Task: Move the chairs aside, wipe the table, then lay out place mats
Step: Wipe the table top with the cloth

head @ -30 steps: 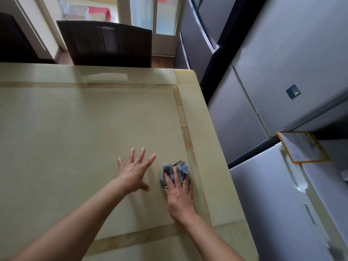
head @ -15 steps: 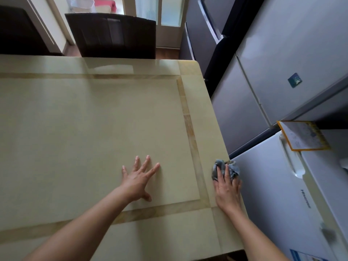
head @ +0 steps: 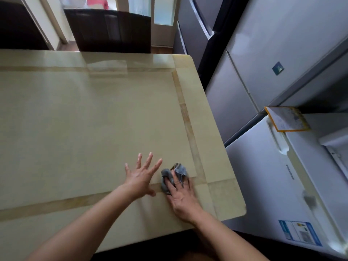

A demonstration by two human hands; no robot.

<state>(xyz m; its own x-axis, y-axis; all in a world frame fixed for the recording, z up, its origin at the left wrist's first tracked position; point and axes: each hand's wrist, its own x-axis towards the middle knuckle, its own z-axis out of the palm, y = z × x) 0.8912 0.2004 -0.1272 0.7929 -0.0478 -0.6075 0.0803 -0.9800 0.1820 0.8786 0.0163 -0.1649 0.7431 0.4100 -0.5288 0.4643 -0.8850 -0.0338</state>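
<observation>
Glossy cream table [head: 94,119], tan-banded; crumpled grey cloth [head: 178,171] under right hand [head: 181,196]

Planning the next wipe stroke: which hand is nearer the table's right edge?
Right. The right hand presses the grey cloth close to the table's right edge. The left hand lies flat farther inward, just left of the cloth.

A glossy beige table [head: 94,119] with tan inlay bands — a crumpled grey cloth [head: 180,170] lies on it.
</observation>
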